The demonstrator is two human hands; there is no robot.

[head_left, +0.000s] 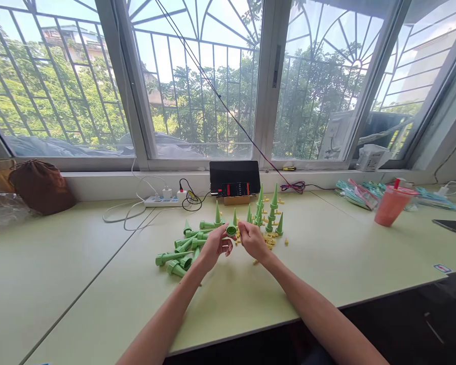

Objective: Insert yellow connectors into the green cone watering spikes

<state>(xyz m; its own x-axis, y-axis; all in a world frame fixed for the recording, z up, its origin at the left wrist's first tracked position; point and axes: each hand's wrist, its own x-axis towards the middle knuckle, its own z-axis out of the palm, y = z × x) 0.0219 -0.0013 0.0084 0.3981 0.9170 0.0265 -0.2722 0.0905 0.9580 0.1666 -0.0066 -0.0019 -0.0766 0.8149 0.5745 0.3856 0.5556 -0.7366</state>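
My left hand is closed around a green plastic watering spike, its round hollow end facing me. Just to the right, my right hand has its fingers pinched together close to that end; whatever is between them is hidden. A loose pile of green spikes lies left of my left hand, and a few others stand upright behind it. Beyond my right hand, more green spikes are stacked point up, with yellow valve pieces on their sides. Small loose yellow valves are scattered beside my right hand.
A phone leans against a dark tablet at the window ledge. A power strip with cables sits back left, near a brown bag. On the right are a red cup, plastic packets and another phone.
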